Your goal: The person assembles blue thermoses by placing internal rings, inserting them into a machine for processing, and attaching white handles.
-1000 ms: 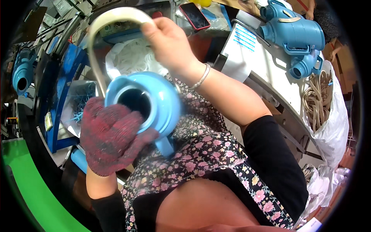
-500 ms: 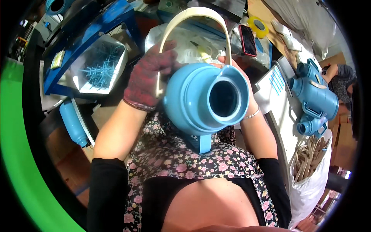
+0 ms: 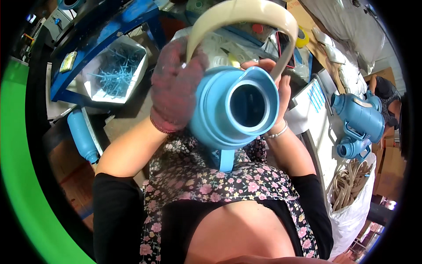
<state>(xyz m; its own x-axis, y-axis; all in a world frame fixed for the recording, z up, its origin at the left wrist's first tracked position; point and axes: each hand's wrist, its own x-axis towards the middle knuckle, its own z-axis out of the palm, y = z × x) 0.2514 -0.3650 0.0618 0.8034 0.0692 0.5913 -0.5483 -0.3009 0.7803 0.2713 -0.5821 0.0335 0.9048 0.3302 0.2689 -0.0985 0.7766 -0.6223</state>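
A blue plastic jug body (image 3: 211, 119) is in front of my apron, its round open mouth facing up toward me and a blue side grip (image 3: 227, 161) below. The cream carrying handle (image 3: 246, 9) arches over its far side. My left hand (image 3: 176, 86), in a dark red glove, closes round the handle's left end against the jug's side. My bare right hand (image 3: 283, 90) wraps the right side, fingers at the handle's right end by the spout. The jug hides part of both hands' grip.
At left, a white-lined box of thin blue plastic pieces (image 3: 115, 72) stands under a blue frame (image 3: 96, 42), with a blue bottle-shaped shell (image 3: 82, 134) below. On the right-hand table lie several blue jugs (image 3: 360, 116). A white sack (image 3: 351, 220) holds cream strips (image 3: 347, 185). Another person (image 3: 387, 99) is beyond.
The cream handle has swung up toward me and to the right, and looks larger. My left hand has risen with it, and the jug has shifted slightly left.
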